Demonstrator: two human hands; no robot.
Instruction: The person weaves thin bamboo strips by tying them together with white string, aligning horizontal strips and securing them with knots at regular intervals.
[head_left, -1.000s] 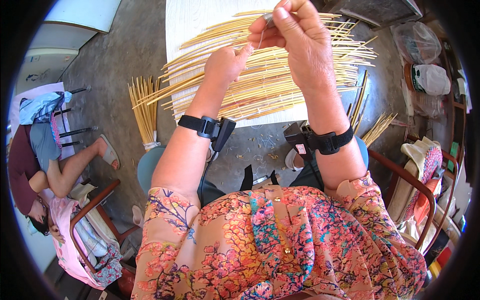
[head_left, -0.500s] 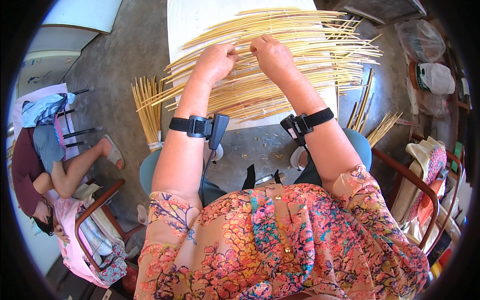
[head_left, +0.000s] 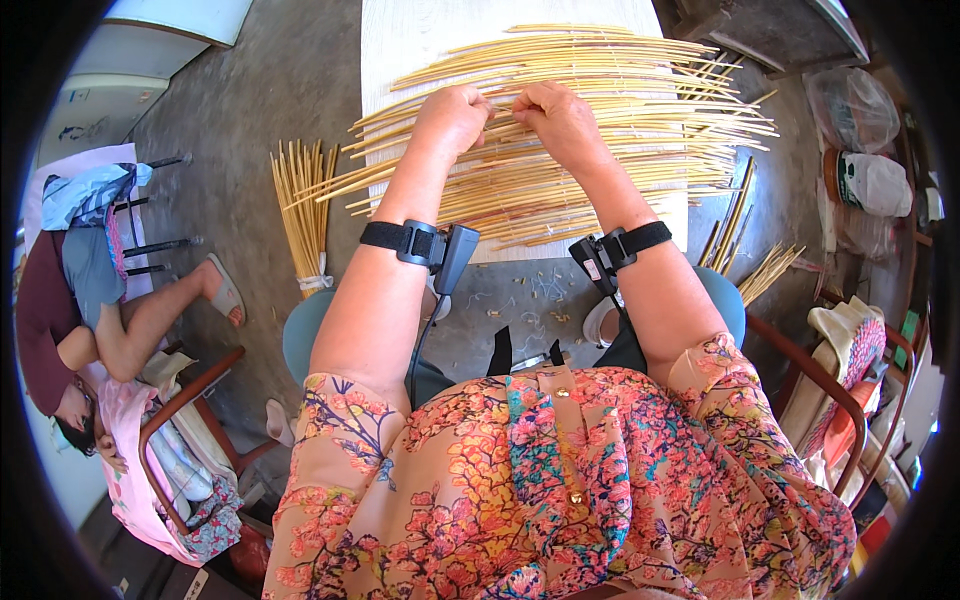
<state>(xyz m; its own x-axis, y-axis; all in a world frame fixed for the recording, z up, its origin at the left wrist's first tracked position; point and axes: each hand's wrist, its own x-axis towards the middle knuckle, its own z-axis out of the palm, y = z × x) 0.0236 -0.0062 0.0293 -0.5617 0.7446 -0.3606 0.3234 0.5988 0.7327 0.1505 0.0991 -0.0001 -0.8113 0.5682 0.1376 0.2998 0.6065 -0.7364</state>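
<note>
The sticks (head_left: pixel 520 180) are laid across the white surface (head_left: pixel 420 35), long axis left to right, directly below the left hand (head_left: pixel 455 118) and right hand (head_left: pixel 560 115); neither is set clearly nearer; fingers are curled; whether anything is gripped cannot be told.

Desk (head_left: pixel 420 35): far end cut off. Sticks (head_left: pixel 520 185): partly hidden by left grip (head_left: pixel 455 115) and right grip (head_left: pixel 562 118); any contents of either, too small to tell.
</note>
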